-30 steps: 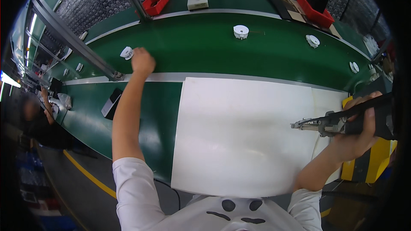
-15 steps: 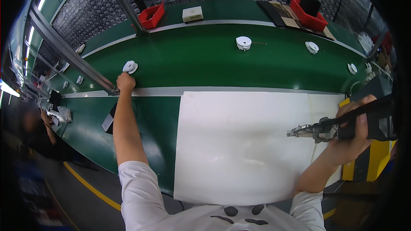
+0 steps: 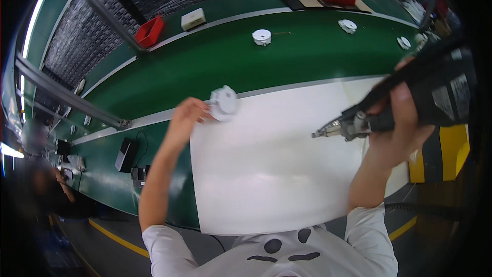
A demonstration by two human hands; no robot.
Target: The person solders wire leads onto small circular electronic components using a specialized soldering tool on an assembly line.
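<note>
My left hand point(image 3: 185, 117) pinches a white round plastic part point(image 3: 224, 103) by its left edge, above the far left corner of a white sheet point(image 3: 271, 174). The part is slightly blurred and looks tilted. In my right hand point(image 3: 400, 128) is a dark hand-held power tool point(image 3: 438, 95) with a narrow metal nose that points left over the sheet. My fingers wrap round its body. A gap separates the nose from the white part.
Several similar white parts, one of them here point(image 3: 262, 37), lie on the green belt point(image 3: 189, 66) beyond a metal rail. Red bins point(image 3: 149, 32) and a small pale box point(image 3: 193, 19) stand behind it. At left are a black device point(image 3: 126, 155) and another person point(image 3: 46, 184).
My left hand has lifted the white part off the belt and brought it right and nearer, over the sheet. My right hand with the tool has shifted left and slightly up in view.
</note>
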